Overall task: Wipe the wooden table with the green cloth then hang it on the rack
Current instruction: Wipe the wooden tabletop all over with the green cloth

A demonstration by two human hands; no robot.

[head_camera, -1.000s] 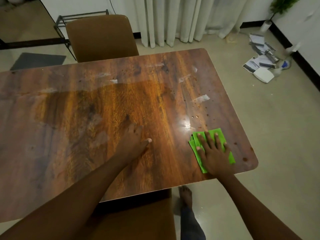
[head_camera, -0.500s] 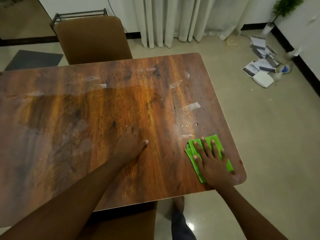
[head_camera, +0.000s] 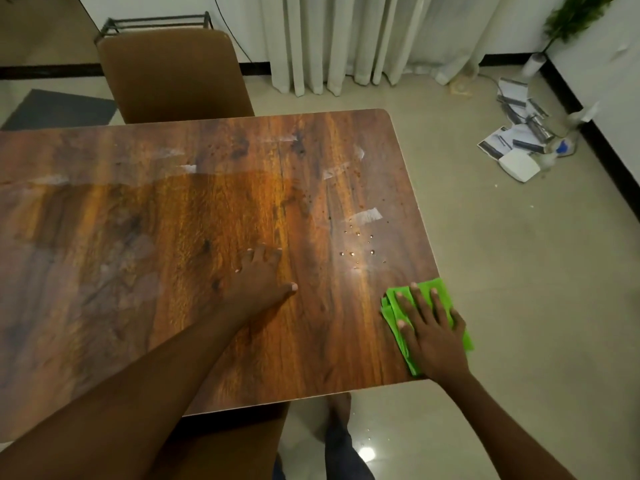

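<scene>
Shifted outward since the earlier frames, the green cloth [head_camera: 420, 318] is now seen at the right near corner of the surface [head_camera: 173, 271], its right edge overhanging the rim, where half a second ago it lay fully on the wood.

From the head camera, the cloth is shown folded into a soft, layered rectangle of bright green fabric, its stacked edges fanned slightly at the left. It is pressed flat by the right hand [head_camera: 433, 336], whose fingers are spread apart and laid on top rather than closed around it. The left hand [head_camera: 258, 285] is planted palm down on bare wood near the middle of the surface, fingers extended and slightly apart, holding nothing.

The surface is a glossy rectangular top with rounded corners and a streaked brown and orange wood grain. Pale smears and a cluster of small shining droplets [head_camera: 360, 245] are seen beyond the cloth. A chair [head_camera: 173, 74] with a smooth tan padded back is drawn up at the far side, and a dark metal-framed rack [head_camera: 152, 23] is visible behind it. Pleated pale curtains [head_camera: 346, 39] hang to the tiled floor, where scattered papers [head_camera: 516, 133] lie by the wall at right.
</scene>
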